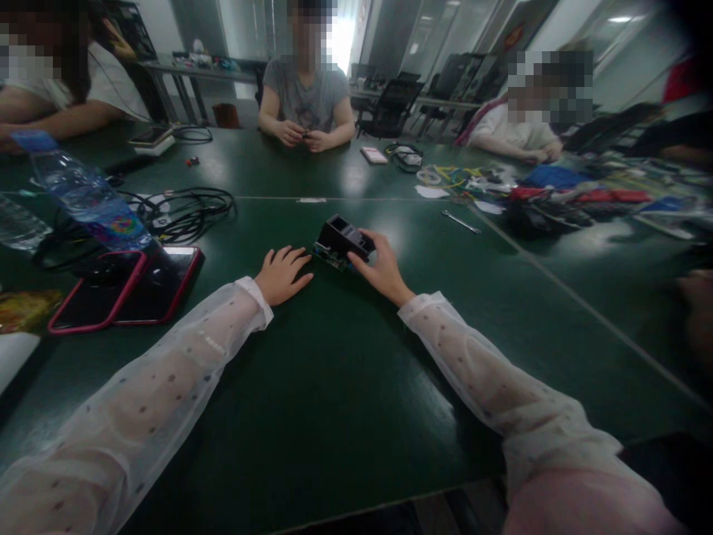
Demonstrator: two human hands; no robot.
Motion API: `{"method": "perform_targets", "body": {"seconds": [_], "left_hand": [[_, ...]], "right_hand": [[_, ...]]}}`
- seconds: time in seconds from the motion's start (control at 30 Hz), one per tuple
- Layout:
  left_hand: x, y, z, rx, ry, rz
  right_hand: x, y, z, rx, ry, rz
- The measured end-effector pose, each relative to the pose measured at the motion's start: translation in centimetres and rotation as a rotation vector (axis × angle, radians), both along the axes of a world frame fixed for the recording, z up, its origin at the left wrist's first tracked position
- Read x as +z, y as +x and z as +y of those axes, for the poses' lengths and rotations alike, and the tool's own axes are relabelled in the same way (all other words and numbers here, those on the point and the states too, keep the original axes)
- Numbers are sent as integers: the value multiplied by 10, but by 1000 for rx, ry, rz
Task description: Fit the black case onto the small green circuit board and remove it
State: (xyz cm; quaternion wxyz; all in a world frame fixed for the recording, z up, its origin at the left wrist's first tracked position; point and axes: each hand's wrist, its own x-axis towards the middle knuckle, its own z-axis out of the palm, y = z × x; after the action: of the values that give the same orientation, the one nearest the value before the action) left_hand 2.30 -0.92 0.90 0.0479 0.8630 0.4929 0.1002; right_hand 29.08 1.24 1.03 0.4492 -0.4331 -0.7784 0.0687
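A small black boxy device on a circuit board sits on the dark green table in front of me. My right hand curls around its right side, fingers and thumb gripping it. My left hand lies flat on the table just left of the device, fingers stretched out, holding nothing. Both my arms wear sheer white dotted sleeves.
Two phones in red cases, a plastic water bottle and black cables lie at the left. A wrench and a pile of tools and parts sit at the right. Three other people sit around the table.
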Motion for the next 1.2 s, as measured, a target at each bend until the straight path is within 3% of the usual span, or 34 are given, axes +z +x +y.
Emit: {"method": "perform_targets", "body": {"seconds": [0.3, 0.6, 0.83, 1.2], "left_hand": [[-2, -2, 2, -11, 14, 8], [-4, -2, 3, -13, 19, 2], [-1, 1, 1, 17, 13, 6], [1, 1, 1, 22, -20, -9]], "right_hand": [[6, -4, -9, -82, 137, 16], [3, -11, -7, 15, 27, -76], [-4, -11, 2, 60, -148, -184], [1, -12, -3, 88, -93, -206]]}}
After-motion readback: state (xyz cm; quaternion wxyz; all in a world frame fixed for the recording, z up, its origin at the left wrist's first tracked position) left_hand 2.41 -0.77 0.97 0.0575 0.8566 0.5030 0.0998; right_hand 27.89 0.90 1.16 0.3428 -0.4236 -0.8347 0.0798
